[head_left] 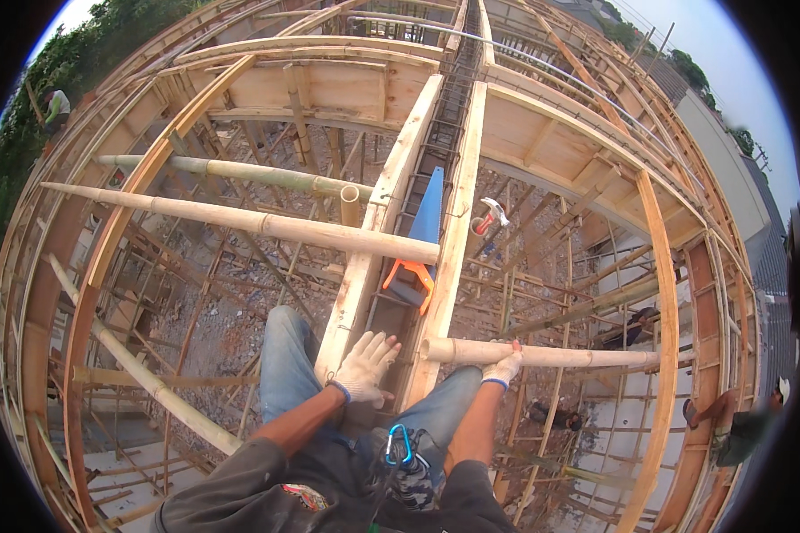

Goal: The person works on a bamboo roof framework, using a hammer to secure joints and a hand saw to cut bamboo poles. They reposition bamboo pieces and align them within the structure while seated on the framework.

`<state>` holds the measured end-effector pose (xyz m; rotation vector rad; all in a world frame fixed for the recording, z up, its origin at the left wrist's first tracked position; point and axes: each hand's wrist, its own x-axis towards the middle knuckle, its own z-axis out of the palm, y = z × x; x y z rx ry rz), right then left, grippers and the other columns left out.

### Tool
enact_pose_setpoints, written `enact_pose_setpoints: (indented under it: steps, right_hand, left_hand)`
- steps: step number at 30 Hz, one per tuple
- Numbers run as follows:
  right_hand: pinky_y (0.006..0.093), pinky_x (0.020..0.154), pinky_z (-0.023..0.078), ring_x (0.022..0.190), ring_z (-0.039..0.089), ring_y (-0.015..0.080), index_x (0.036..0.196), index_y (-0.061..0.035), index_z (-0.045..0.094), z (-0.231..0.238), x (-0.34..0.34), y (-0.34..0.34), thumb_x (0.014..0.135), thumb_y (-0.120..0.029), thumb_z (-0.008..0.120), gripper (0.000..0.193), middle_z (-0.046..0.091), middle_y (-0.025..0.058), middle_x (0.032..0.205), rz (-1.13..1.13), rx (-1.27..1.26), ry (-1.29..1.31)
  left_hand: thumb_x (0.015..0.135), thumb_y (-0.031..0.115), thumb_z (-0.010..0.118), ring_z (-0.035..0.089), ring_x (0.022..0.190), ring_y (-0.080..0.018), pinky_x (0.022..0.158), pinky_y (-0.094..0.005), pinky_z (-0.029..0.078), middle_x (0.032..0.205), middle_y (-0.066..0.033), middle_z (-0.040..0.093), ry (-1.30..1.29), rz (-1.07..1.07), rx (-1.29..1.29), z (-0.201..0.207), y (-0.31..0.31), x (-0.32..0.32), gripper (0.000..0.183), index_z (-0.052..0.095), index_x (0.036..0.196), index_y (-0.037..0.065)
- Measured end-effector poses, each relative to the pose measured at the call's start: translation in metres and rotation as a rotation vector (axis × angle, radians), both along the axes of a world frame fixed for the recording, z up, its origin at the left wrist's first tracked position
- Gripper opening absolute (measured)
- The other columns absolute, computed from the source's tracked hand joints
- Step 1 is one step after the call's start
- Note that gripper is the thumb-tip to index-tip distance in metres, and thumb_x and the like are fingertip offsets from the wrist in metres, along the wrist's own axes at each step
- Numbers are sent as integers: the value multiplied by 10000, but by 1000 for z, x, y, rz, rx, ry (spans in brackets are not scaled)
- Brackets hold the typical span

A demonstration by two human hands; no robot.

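Observation:
My left hand point(364, 366), in a pale work glove, rests with fingers spread by the near end of the left timber board point(340, 329). My right hand point(504, 364), also gloved, is closed around a bamboo pole point(587, 357) reaching out to the right. That pole's cut end lies against the right timber board point(458, 240). Between the two boards lies a handsaw point(429, 206) with a blue blade and an orange and black handle. A second bamboo pole point(284, 229) crosses over the saw from the left, hiding part of it.
Steel reinforcement point(449, 115) runs along the channel ahead. Bamboo props and timber formwork surround deep openings on both sides, with rubble ground point(187, 311) far below. A worker point(56, 108) is at far left, another point(742, 426) at far right. A blue carabiner point(398, 444) hangs at my waist.

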<state>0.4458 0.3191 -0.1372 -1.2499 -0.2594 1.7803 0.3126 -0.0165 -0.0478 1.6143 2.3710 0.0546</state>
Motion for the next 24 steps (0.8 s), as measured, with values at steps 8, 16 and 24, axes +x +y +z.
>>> enact_pose_setpoints:
  steps: [8, 16, 24]
  right_hand:
    - [525, 801, 555, 818, 654, 310, 1053, -92, 592, -21, -9, 1, 892, -406, 693, 367, 631, 89, 907, 95, 18, -68]
    - [535, 819, 588, 921, 662, 331, 1410, -130, 446, -49, 13, 25, 913, -346, 700, 599, 653, 113, 1207, 128, -23, 137]
    - [538, 683, 623, 761, 688, 346, 1247, -67, 533, -41, -4, 18, 847, -171, 779, 481, 715, 174, 1021, -76, 89, -3]
  left_hand:
    - [757, 756, 711, 177, 1612, -381, 1323, -524, 62, 1727, -211, 251, -39, 49, 42, -6, -14, -3, 1256, 254, 1659, 11]
    - [784, 779, 673, 152, 1619, -370, 1323, -524, 43, 1735, -213, 228, -27, 8, 1, -2, -1, -8, 1254, 230, 1664, 3]
    - [717, 882, 669, 45, 1636, -389, 1317, -537, -38, 1756, -223, 125, -32, -24, -58, -19, 7, 2, 1439, 100, 1675, -29]
